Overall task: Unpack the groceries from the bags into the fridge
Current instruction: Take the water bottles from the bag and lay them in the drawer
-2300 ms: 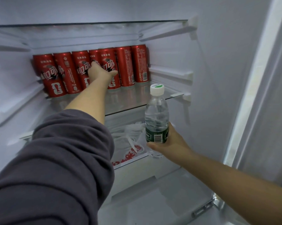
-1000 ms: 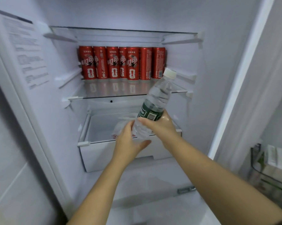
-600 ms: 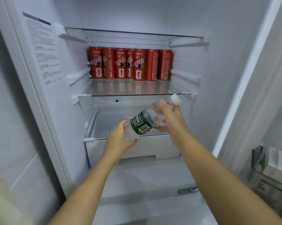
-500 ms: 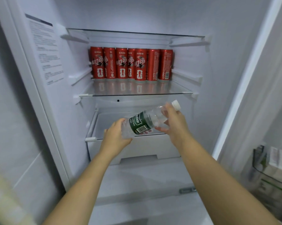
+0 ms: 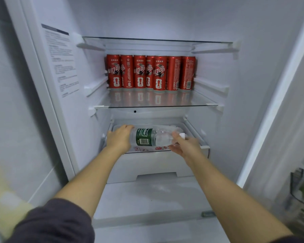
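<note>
White fridge (image 5: 252, 81) walls framed the view. Text on a printed sheet (image 5: 62, 60) on the left wall was too small to read, and a door bin (image 5: 301, 193) at the right edge was blurred and cut off. Seven red cans (image 5: 151, 72) stood upright in a row at the back of the glass shelf (image 5: 200, 101). Below it, the open drawer (image 5: 156, 165) held something white with red print (image 5: 147, 148), mostly hidden behind the water bottle (image 5: 153, 137). That bottle lay sideways just above the drawer, cap to the right. The left hand (image 5: 119, 139) gripped its base, and the right hand (image 5: 186, 146) pinched its neck.
</note>
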Demonstrator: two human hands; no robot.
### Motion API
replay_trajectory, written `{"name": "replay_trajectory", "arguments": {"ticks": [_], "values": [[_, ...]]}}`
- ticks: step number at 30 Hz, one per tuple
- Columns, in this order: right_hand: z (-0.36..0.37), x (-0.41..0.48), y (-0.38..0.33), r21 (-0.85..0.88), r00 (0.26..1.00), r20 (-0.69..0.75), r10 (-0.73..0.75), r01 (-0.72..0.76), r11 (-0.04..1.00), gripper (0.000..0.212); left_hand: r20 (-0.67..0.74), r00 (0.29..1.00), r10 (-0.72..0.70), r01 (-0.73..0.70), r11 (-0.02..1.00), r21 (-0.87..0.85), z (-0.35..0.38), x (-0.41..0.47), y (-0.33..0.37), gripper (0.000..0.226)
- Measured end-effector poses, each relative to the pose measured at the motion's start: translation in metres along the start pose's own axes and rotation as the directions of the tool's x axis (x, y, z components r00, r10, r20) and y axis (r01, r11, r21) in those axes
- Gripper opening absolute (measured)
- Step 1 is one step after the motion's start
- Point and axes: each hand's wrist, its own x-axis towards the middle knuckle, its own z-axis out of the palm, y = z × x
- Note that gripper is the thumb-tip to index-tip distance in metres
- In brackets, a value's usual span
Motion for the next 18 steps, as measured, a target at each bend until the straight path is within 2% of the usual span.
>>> {"name": "replay_trajectory", "arguments": {"ticks": [5,8,10,13,18], "values": [[0.003,0.006,0.010,-0.246,0.995,-0.022,-0.093,0.085,0.966,0.023,0.033,0.999,-0.017,0.016,0.999,0.045,0.005,0.021,0.000,0.072],[0.006,0.013,0.011,-0.318,0.985,-0.028,-0.172,0.154,0.935,0.019,0.007,0.999,-0.054,0.053,0.997,0.061,0.007,0.033,-0.001,0.074],[0.008,0.015,0.011,-0.359,0.974,-0.018,-0.225,0.204,0.911,0.018,-0.045,0.996,-0.076,0.076,0.997,-0.003,0.014,0.034,-0.001,0.074],[0.013,0.017,0.014,-0.398,0.961,-0.004,-0.277,0.253,0.882,0.020,-0.097,0.991,-0.089,0.070,0.980,-0.188,0.025,0.029,-0.003,0.070],[0.036,0.019,0.025,-0.502,0.954,0.085,-0.287,0.290,0.815,0.025,-0.213,0.972,-0.097,0.023,0.946,-0.325,0.028,0.019,-0.001,0.053]]}}
